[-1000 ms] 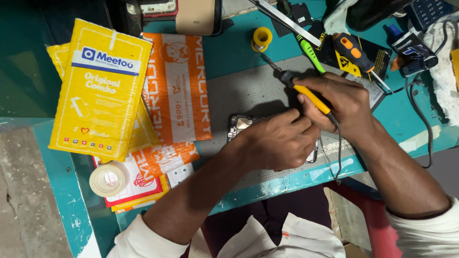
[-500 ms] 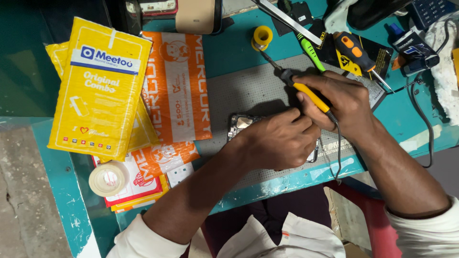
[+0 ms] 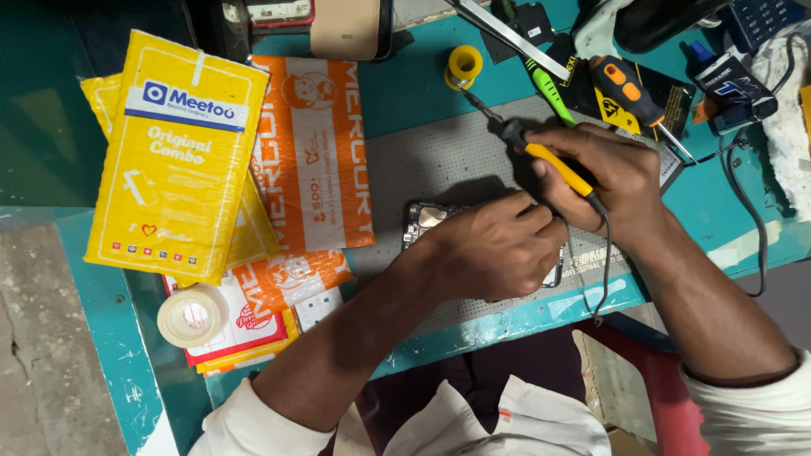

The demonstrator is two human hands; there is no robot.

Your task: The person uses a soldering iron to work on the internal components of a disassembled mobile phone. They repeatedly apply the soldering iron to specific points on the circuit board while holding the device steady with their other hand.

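Pressing down with your left hand [image 3: 498,249], you close it over the opened phone [image 3: 427,221] on the grey mat [image 3: 422,160], likely to keep it from sliding. Your right hand [image 3: 612,173] grips one yellow-handled soldering iron [image 3: 553,165] like a pen, tip angled away. Beside you lies one tape roll [image 3: 193,316]. Farther off sit two yellow padded envelopes [image 3: 173,156], one solder spool [image 3: 464,66] and one orange screwdriver [image 3: 629,89] along the bench [image 3: 405,93].

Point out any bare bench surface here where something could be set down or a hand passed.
One bare patch: the grey mat between the orange packet and the solder reel. The teal bench above it, below the phone, is free too. Crowded: the top right with screwdrivers, and around both hands, left and right.
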